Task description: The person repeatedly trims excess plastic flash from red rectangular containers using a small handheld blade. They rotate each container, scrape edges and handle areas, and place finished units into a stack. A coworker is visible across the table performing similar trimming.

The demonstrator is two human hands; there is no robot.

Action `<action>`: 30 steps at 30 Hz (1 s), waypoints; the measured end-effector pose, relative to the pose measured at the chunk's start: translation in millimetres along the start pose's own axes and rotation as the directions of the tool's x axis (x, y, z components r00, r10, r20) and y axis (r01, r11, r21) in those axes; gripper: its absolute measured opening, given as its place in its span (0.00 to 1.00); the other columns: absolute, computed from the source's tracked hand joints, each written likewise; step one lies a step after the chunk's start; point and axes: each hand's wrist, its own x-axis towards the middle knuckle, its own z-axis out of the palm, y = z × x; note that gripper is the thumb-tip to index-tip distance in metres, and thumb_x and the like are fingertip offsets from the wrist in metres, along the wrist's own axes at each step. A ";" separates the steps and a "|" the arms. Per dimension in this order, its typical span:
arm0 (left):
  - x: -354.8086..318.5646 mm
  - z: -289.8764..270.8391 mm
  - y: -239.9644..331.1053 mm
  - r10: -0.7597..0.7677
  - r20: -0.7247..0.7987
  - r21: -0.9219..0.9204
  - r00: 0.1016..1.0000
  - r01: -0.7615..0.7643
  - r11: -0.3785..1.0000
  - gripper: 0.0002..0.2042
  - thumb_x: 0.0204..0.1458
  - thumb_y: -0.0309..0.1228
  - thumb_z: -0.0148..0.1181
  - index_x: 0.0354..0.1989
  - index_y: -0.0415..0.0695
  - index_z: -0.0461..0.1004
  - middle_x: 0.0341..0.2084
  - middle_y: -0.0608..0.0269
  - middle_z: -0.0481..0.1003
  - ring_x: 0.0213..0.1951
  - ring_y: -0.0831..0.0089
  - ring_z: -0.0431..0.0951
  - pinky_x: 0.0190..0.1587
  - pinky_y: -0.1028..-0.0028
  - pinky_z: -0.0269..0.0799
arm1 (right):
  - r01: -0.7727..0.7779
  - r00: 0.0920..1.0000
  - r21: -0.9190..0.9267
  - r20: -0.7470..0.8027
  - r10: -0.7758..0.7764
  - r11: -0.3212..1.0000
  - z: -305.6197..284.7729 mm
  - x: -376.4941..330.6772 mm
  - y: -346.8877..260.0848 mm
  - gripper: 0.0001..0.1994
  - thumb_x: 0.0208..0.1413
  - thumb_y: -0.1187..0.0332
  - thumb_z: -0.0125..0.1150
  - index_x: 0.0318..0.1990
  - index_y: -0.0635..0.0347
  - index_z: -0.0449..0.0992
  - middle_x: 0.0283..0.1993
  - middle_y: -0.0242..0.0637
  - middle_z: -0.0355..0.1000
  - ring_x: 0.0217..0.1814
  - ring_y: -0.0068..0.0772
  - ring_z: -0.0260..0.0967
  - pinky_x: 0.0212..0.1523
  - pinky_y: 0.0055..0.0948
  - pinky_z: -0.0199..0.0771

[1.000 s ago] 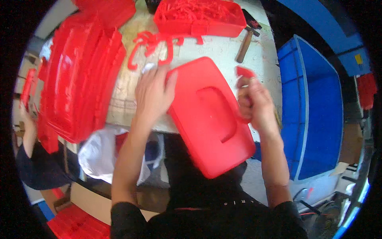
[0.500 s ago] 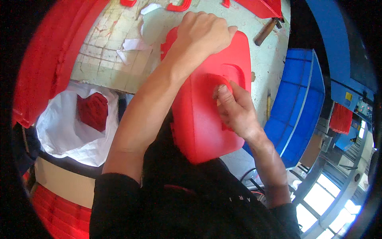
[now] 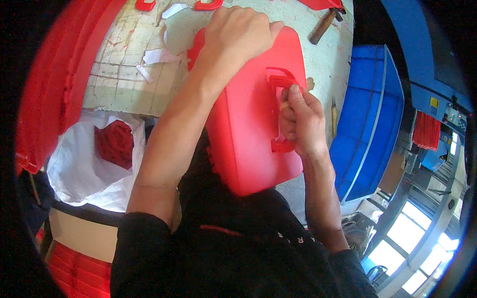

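A red plastic case (image 3: 243, 119) stretches from the worktop toward my body, its near end by my black shirt. My right hand (image 3: 305, 116) is closed around the red handle (image 3: 283, 79) on the case's right part, thumb on top. At the far end my left hand (image 3: 239, 32) lies with its fingers curled over the case's edge. The fingertips of that hand are hidden. My left forearm crosses over the case's left side.
A white sack (image 3: 89, 186) with dark red material stands left, beside stacked red panels (image 3: 59, 64). On the worktop (image 3: 119, 92) lie paper scraps (image 3: 160, 55), red handle-shaped parts (image 3: 208, 4) and a hammer (image 3: 323, 26). A blue crate (image 3: 365, 109) stands right.
My right hand has shifted up and to the right at the handle, which now stands out more from the case. The case sits slightly higher and further left in view.
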 end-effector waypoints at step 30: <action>14.0 -29.4 -47.5 0.328 0.457 -0.363 0.827 -0.164 0.918 0.25 0.57 0.51 0.56 0.35 0.35 0.79 0.31 0.37 0.79 0.39 0.43 0.80 0.45 0.54 0.75 | 0.378 0.760 -0.890 0.142 -0.634 0.254 1.6 14.9 18.9 0.09 0.63 0.71 0.54 0.49 0.63 0.69 0.22 0.54 0.74 0.23 0.54 0.77 0.21 0.43 0.75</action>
